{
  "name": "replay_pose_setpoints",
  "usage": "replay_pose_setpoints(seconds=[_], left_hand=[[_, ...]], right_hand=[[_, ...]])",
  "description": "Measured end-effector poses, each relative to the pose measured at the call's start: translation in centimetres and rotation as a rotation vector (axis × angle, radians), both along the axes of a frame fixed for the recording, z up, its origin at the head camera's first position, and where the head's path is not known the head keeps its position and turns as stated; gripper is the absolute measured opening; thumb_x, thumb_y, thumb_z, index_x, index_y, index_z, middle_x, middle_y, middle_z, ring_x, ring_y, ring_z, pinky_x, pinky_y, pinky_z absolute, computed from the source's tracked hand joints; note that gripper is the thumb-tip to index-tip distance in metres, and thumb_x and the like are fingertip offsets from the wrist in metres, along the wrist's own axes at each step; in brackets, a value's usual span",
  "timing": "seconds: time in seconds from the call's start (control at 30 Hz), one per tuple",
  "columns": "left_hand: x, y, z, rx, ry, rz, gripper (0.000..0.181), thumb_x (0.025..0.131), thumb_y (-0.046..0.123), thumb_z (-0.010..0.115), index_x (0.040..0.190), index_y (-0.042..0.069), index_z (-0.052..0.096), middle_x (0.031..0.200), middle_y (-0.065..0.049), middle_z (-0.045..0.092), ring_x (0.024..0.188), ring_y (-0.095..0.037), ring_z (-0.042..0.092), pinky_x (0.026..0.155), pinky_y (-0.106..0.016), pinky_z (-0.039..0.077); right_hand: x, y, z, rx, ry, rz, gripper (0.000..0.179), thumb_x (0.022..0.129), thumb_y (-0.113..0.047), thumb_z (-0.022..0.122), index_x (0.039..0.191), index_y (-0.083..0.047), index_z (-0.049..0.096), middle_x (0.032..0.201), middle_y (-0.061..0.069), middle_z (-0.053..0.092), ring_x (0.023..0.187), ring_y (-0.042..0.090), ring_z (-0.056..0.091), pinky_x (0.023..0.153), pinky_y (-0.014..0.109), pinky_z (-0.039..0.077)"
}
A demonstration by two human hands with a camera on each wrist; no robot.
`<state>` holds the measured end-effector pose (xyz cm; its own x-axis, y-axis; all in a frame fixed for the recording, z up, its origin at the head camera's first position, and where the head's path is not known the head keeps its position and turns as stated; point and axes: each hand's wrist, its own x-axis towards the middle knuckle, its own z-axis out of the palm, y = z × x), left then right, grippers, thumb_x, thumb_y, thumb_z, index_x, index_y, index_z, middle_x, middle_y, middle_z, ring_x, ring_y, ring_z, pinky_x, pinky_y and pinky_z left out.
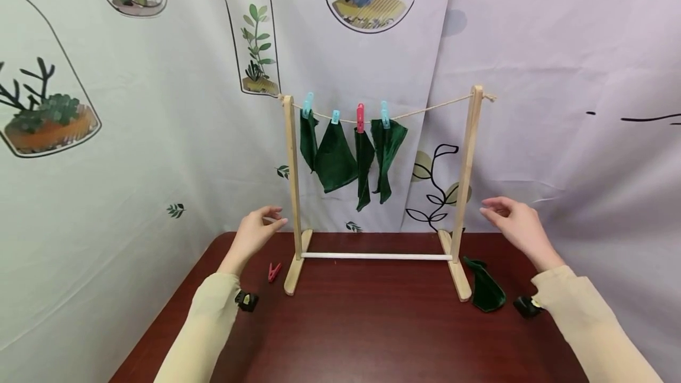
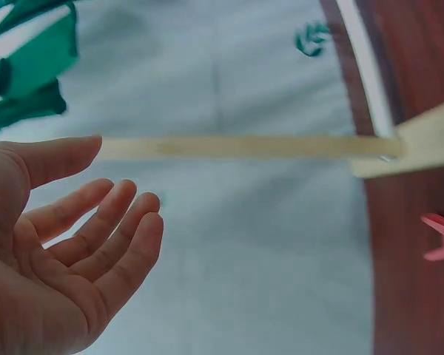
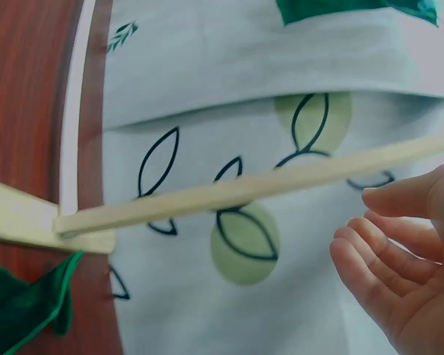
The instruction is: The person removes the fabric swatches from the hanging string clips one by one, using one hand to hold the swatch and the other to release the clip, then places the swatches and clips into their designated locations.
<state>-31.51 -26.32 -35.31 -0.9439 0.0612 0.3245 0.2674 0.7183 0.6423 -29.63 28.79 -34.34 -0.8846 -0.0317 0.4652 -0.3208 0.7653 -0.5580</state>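
My left hand (image 1: 258, 230) hovers just left of the wooden rack's left post (image 1: 294, 182), fingers loosely bent and holding nothing. On the other side, my right hand (image 1: 515, 222) is raised to the right of the right post (image 1: 467, 176), also holding nothing. Between the posts a string (image 1: 433, 109) carries several dark green cloths (image 1: 335, 161), pinned with blue clothespins (image 1: 308, 105) and one red clothespin (image 1: 360, 118). Another green cloth (image 1: 485, 288) lies crumpled on the table below my right hand. A loose red clothespin (image 1: 273, 272) rests on the table below my left hand.
The rack stands on two wooden feet (image 1: 459, 279) joined by a white rod (image 1: 375, 256) low over the dark red table (image 1: 367, 330). A white curtain (image 1: 213, 152) printed with plants in jars hangs close behind the table's back edge.
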Motion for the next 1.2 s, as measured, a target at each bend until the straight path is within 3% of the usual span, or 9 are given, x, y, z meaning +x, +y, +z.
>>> replay_pose_setpoints(seconds=[0.37,0.5,0.67,0.87,1.2], left_hand=[[0.9,4.5,4.1,0.064,0.113,-0.103,0.040,0.098,0.029,0.069,0.132,0.008,0.065,0.116,-0.012,0.069,0.106,-0.030,0.066,0.085,-0.048,0.055],[1.1,6.2,5.6,0.078,0.195,-0.155,0.039,0.097,0.027,0.070,0.131,0.008,0.066,0.115,-0.010,0.070,0.102,-0.029,0.067,0.081,-0.046,0.057],[1.9,8.5,7.8,0.107,0.274,-0.218,0.040,0.097,0.024,0.070,0.132,0.005,0.065,0.115,-0.011,0.069,0.102,-0.025,0.066,0.086,-0.044,0.056],[2.6,11.2,10.0,0.122,0.347,-0.277,0.038,0.097,0.022,0.070,0.131,0.006,0.066,0.116,-0.009,0.069,0.100,-0.020,0.064,0.087,-0.040,0.056],[1.8,15.3,13.3,0.118,0.403,-0.378,0.038,0.098,0.020,0.069,0.133,0.006,0.064,0.121,-0.009,0.068,0.101,-0.016,0.064,0.088,-0.030,0.055]], right_hand=[[-1.1,-3.7,3.2,-0.024,0.038,0.063,0.035,0.100,-0.031,0.065,0.120,-0.003,0.070,0.097,0.014,0.075,0.077,0.012,0.068,0.067,0.028,0.050],[-1.3,-5.1,4.5,-0.036,0.072,0.102,0.035,0.100,-0.031,0.065,0.120,-0.004,0.071,0.099,0.014,0.074,0.079,0.018,0.069,0.067,0.023,0.050],[-1.5,-6.8,5.9,-0.063,0.097,0.140,0.033,0.100,-0.030,0.065,0.121,-0.005,0.071,0.103,0.014,0.074,0.086,0.025,0.069,0.068,0.020,0.049],[-1.6,-8.9,7.5,-0.094,0.123,0.153,0.034,0.100,-0.031,0.065,0.121,-0.007,0.071,0.100,0.011,0.074,0.083,0.018,0.068,0.067,0.021,0.049],[-2.1,-10.2,10.4,-0.169,0.168,0.205,0.034,0.101,-0.030,0.063,0.121,-0.003,0.071,0.105,0.016,0.073,0.080,0.010,0.069,0.065,0.016,0.050]])
